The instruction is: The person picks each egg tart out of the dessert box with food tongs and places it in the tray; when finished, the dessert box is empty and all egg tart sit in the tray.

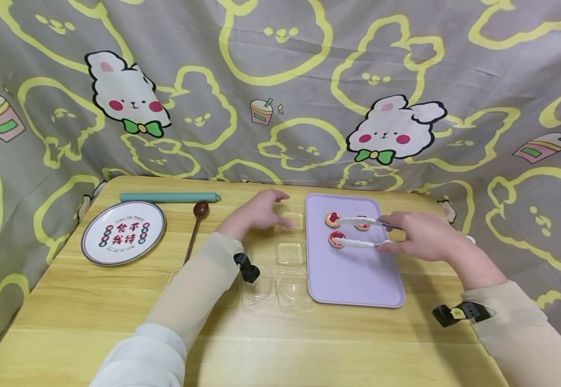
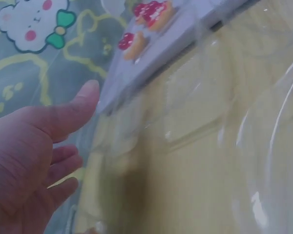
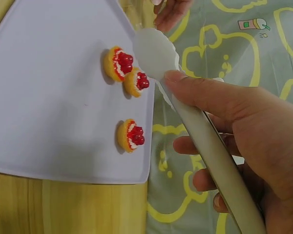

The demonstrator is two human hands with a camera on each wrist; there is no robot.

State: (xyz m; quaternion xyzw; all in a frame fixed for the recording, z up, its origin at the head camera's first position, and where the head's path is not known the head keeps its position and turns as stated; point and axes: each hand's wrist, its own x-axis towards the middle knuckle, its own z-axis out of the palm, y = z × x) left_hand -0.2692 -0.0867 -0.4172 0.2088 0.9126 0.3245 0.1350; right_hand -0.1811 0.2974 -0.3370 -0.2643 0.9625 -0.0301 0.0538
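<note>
My right hand (image 1: 421, 236) holds a pair of white-tipped metal tongs (image 3: 195, 126), their tips spread apart above the tray. Under the tips, three small fruit tarts (image 3: 119, 64) with red berries sit at the far end of a lilac tray (image 1: 353, 279). To the left of the tray, my left hand (image 1: 263, 209) is held over the table with its thumb and fingers apart, nothing between them. A clear plastic box (image 1: 292, 220) lies by its fingertips; in the left wrist view the clear plastic is blurred, and I cannot tell whether the hand touches it.
More clear plastic boxes (image 1: 290, 253) with round-domed parts (image 1: 294, 286) lie along the tray's left side, some partly behind my left arm. Farther left are a brown spoon (image 1: 201, 209), a printed white plate (image 1: 123, 233) and a teal rod (image 1: 169, 198). A patterned curtain (image 1: 280, 97) hangs behind the table.
</note>
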